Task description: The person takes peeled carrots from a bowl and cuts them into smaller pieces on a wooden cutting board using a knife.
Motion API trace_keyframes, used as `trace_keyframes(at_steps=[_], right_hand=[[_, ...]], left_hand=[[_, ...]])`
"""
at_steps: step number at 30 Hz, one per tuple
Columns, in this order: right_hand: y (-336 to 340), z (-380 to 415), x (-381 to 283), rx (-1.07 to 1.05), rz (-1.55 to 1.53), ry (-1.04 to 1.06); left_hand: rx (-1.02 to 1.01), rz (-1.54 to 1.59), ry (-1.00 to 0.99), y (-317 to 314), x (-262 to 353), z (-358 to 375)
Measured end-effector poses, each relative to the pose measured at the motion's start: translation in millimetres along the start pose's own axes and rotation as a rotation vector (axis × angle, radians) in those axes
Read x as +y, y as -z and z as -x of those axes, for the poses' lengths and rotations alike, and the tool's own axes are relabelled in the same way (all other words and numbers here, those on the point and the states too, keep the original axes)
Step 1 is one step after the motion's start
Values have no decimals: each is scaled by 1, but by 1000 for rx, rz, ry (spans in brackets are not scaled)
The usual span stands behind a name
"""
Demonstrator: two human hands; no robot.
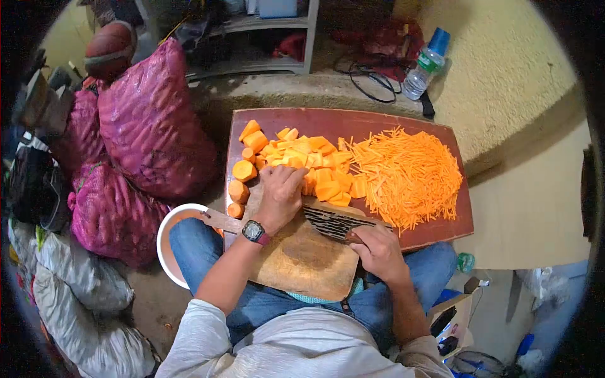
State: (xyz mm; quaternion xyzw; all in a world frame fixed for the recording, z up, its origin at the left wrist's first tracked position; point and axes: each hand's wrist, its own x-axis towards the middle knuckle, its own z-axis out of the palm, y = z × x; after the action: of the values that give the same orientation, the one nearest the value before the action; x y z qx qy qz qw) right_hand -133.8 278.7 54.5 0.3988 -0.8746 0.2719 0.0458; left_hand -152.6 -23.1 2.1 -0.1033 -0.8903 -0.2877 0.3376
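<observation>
My left hand (282, 195), with a watch (253, 231) on its wrist, reaches to the near edge of a pile of cut carrot slices (315, 153). Its fingers are bent down onto the slices, and the fingertips are partly hidden. In my right hand (381, 251) is a knife (337, 222) with a broad, dark-patterned blade, held low over the top of a wooden cutting board (309, 261) on my lap. A big heap of carrot shreds (409, 179) lies to the right. Thick carrot chunks (239, 191) line the left side.
The carrots rest on a reddish-brown board (435, 234). A white bucket (165, 246) stands by my left knee. Pink mesh sacks (151, 120) and white sacks (75, 302) fill the left. A plastic bottle (425, 69) stands at the back right beside a wall (510, 69).
</observation>
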Motion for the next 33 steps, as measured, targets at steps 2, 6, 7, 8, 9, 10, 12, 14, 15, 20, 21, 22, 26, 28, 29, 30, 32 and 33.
trace_keyframes(at_steps=[2,6,7,8,9,10,12,14,15,20,21,22,26,28,29,30,32,33], right_hand=[[1,-6,4,-24,2,-9],[6,-25,13,19,-14,-43],[9,-30,16,-4,-17,-58],[11,-35,18,-23,-20,-74],[12,-41,16,-26,-27,-86],[11,-45,19,-27,-21,-79],[10,-52,28,-13,-25,-67],[15,-60,29,-28,-32,-74],[16,-62,28,-42,-43,-92],[26,-56,21,-35,-175,-234],[27,-51,19,-31,-287,-322],[27,-45,22,-27,-288,-323],[26,-20,40,120,-627,-504],[27,-13,43,200,-829,-639],[27,-11,44,223,-890,-657],[27,-11,46,250,-954,-673],[25,-9,53,312,-968,-681],[26,-9,54,340,-1050,-686]], left_hand=[[-19,27,22,0,-4,1],[-181,3,-48,5,-4,1],[-200,17,-57,8,-3,0],[-219,30,-69,9,-3,0],[-186,37,-79,8,-5,0],[-177,36,-78,8,-7,0],[-240,80,-72,10,-8,0],[-244,85,-78,7,-11,2],[-260,95,-85,8,-11,2],[-218,87,-92,15,-9,0],[-192,76,-85,16,-9,-1],[-193,75,-89,18,-9,-1],[-175,115,-88,16,-3,1],[-173,140,-107,10,7,0],[-152,150,-127,4,12,1],[-133,159,-149,-1,18,0],[-181,176,-174,-14,36,-9],[-193,181,-179,-24,44,-12]])
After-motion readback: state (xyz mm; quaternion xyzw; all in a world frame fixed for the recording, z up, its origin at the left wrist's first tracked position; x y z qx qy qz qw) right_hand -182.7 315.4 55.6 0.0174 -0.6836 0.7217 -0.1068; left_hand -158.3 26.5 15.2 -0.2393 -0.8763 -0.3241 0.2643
